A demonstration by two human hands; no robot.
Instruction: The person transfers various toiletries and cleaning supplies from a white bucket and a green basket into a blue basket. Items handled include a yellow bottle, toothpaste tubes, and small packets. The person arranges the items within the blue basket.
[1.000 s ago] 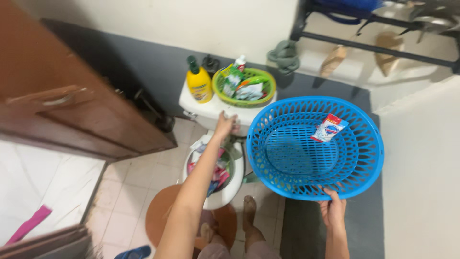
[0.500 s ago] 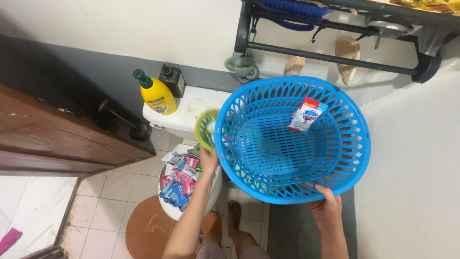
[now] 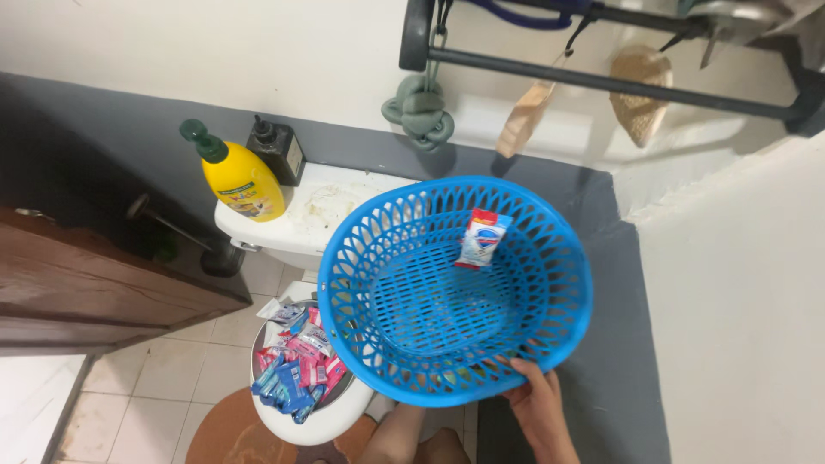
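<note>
From the head camera, the right hand [image 3: 537,404] grips the near rim of a blue basket [image 3: 404,331], fingers curled over the edge at about 5 o'clock of the oval. The basket sits in the middle of the view, tilted so its open side faces the camera, its long axis running from lower left to upper right. Inside it, toward 1 o'clock, lies a small white and red packet [image 3: 482,238] resting against the slotted floor. The basket blocks much of the toilet [image 3: 318,421] behind and below it, covering the right part of the tank [image 3: 322,206]. On the tank at 10 o'clock stand a yellow pump bottle [image 3: 241,179] and, just beside it, a dark square bottle [image 3: 277,150]. On the toilet lid at 7 o'clock lies a heap of small pink and blue sachets [image 3: 296,365]. A green knotted cord [image 3: 418,110] hangs from a dark rack [image 3: 601,82] at 12 o'clock; the rack is cut off by the top edge. The left hand is hidden, so its state cannot be told.
</note>
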